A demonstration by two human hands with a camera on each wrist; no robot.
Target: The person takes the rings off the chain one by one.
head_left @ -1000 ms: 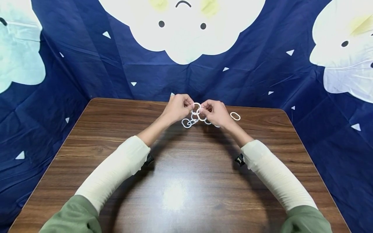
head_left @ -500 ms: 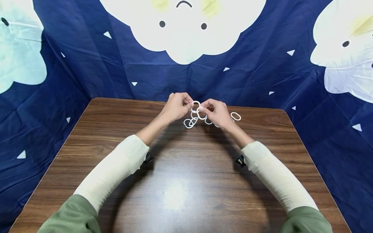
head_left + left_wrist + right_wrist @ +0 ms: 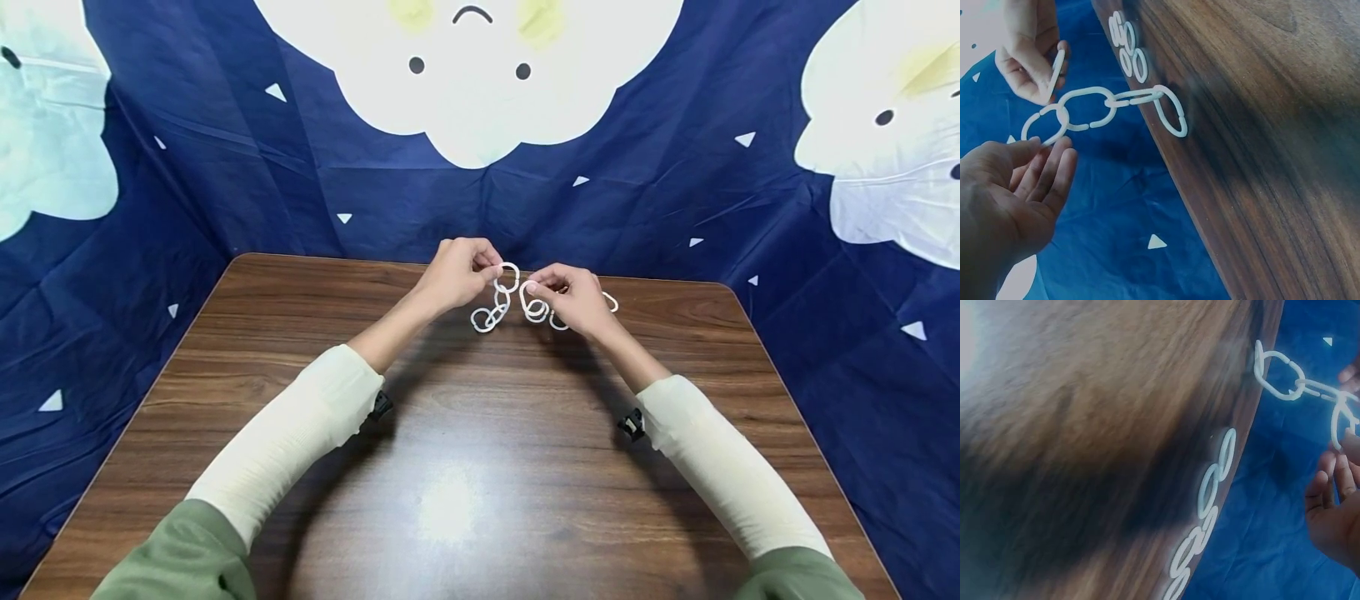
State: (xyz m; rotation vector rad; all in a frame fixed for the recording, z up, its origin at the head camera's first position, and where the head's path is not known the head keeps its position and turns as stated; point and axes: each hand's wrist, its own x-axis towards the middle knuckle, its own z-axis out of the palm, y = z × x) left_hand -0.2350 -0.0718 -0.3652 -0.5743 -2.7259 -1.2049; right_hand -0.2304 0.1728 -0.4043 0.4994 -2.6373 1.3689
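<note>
My left hand [image 3: 459,275] pinches the end link [image 3: 517,279] of a white plastic chain between thumb and finger. In the left wrist view the chain [image 3: 1112,102] has several joined oval links, slanting down to the table's far edge. My right hand [image 3: 572,296] pinches a separate white oval link [image 3: 1055,75] between thumb and fingertips. A small gap parts this link from the chain in the head view. Several loose white links [image 3: 1215,472] lie beneath and beside my right hand, some overlapping. In the head view that hand partly hides them.
The brown wood-grain table [image 3: 480,392] ends just beyond both hands. Behind it hangs a dark blue cloth [image 3: 637,200] with white clouds and triangles. One loose link [image 3: 616,305] lies farthest right. Black wrist cameras [image 3: 381,407] sit under both sleeves.
My right hand has moved a little right and towards me, taking its link away from the chain's end link, where the two overlapped in view. My left hand stays nearly in place.
</note>
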